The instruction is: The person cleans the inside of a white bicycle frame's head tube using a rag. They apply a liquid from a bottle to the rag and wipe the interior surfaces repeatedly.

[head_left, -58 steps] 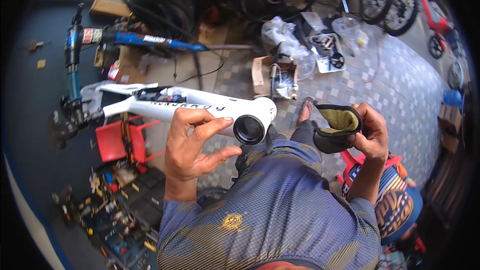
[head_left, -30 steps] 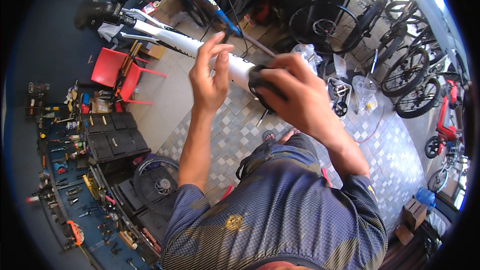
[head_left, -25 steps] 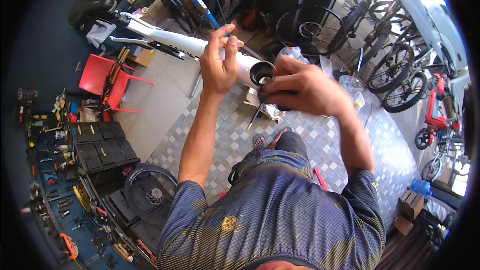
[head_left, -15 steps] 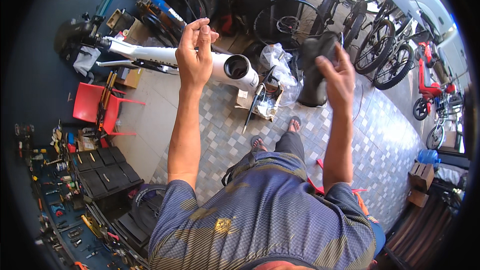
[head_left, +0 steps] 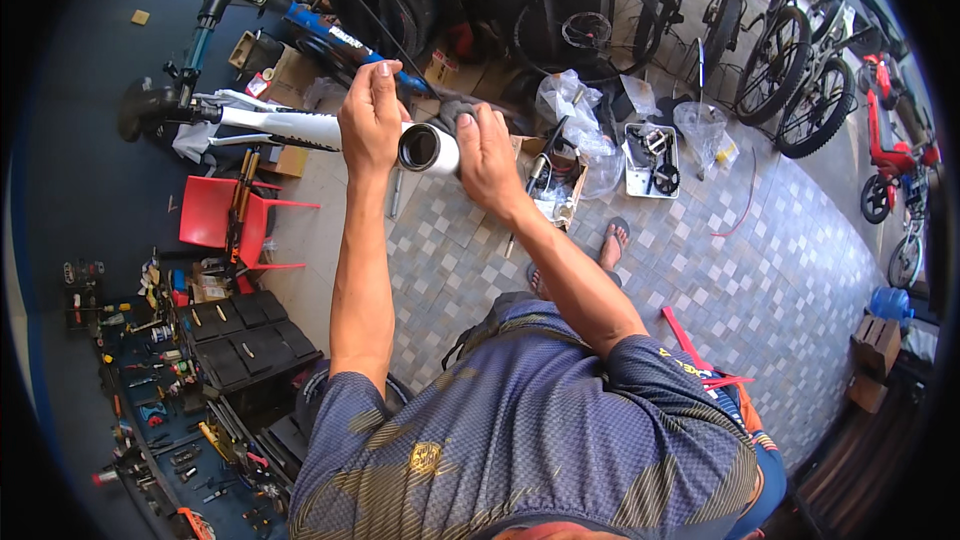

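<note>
A white bicycle frame [head_left: 290, 129] spans the left side, with the round open end of its tube toward the middle. My left hand [head_left: 370, 125] is at the tube just behind that end, fingers curled together; anything inside them is hidden. At the other side of the opening, my right hand [head_left: 488, 155] is closed on a dark grey cloth [head_left: 457, 112] and presses it to the tube. Most of the cloth is hidden behind the fingers and the tube.
A white tray of bike parts [head_left: 652, 162] and a cardboard box with plastic bags [head_left: 572, 180] lie on the tiled floor. Left stand a red chair [head_left: 212, 212] and a tool-covered bench [head_left: 150, 410]. Several bicycles [head_left: 775, 65] are parked far right.
My right hand has swept left with the dark cloth, from out over the floor to the tube's end. My left hand has moved slightly down; the white tray has come into sight.
</note>
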### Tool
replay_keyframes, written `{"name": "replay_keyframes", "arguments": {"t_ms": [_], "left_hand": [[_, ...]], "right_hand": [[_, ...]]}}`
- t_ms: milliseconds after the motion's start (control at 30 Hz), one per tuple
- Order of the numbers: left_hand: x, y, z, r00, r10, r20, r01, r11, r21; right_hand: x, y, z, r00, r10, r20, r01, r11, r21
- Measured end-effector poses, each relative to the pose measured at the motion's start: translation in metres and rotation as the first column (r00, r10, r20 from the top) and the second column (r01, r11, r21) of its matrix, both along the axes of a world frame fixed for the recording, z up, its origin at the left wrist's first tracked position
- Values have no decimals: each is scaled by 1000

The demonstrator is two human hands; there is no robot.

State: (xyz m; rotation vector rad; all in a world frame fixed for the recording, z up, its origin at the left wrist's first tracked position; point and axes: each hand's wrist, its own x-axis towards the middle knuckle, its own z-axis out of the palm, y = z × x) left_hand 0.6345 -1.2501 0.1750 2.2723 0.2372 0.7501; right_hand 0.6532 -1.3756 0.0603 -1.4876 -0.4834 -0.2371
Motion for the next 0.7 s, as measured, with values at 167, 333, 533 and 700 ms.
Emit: {"name": "replay_keyframes", "arguments": {"t_ms": [167,333,533,700], "left_hand": [[2,7,3,1000,-2,8,2,998,-60],[-2,13,-5,999,37,-7,-37,999,-18],[4,12,-3,1000,1,15,-1,999,35],[17,9,-6,997,1,83,-12,992,126]], "right_hand": [[16,-37,-91,938,-66,-340,-8,978,-210],[14,-60,0,907,78,-415,112,903,415],[-14,10,77,994,-92,-65,105,964,243],[57,19,38,924,262,-278,-226,962,156]]}}
